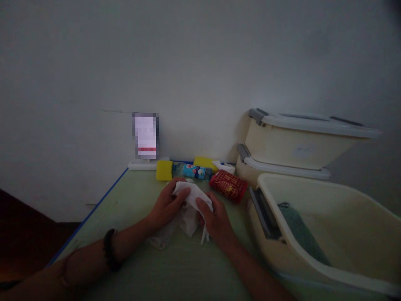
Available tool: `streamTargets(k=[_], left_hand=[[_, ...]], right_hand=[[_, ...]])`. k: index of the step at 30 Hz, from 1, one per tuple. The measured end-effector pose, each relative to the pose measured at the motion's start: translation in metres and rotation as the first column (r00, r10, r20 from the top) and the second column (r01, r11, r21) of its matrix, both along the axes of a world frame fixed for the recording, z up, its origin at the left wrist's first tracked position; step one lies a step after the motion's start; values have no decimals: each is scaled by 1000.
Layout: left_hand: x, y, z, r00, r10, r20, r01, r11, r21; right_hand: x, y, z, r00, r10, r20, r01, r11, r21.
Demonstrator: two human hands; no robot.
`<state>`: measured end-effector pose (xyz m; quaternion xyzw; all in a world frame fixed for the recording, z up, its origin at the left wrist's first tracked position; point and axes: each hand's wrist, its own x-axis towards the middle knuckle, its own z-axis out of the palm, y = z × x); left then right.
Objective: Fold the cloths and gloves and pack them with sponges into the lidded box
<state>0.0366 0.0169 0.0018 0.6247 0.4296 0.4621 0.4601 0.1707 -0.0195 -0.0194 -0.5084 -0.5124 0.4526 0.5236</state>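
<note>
Both hands grip a crumpled white cloth over the pale green table. My left hand pinches its upper left part, fingers closed round the fabric. Closed on the cloth's right side is my right hand, with a loose end hanging below it. A dark bracelet circles my left wrist. Just beyond the hands lie a red patterned packet and a small plastic bottle with a blue label.
Yellow sponges lie by the wall near a white stand. An open cream bin with a green cloth inside stands at right. Two lidded cream bins are stacked behind it. The table's left edge is blue.
</note>
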Motion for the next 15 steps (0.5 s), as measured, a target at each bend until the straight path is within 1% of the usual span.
streamTargets(k=[3, 6, 10, 12, 15], left_hand=[[-1, -4, 2, 1000, 19, -22, -19, 1000, 8], [-5, -9, 2, 997, 24, -67, -21, 999, 50], [-11, -13, -1, 992, 27, -127, -15, 996, 90], [-12, -12, -3, 994, 19, -110, -11, 997, 70], [-11, -8, -4, 999, -21, -46, 21, 1000, 12]], right_hand=[[0, 0, -2, 999, 6, 41, -7, 1000, 25], [-1, -1, -2, 995, 1, 98, -7, 998, 56], [-2, -3, -2, 987, 39, 155, -54, 994, 93], [-2, -3, -2, 988, 42, 150, -57, 994, 96], [1, -1, -1, 991, 77, 107, -84, 995, 61]])
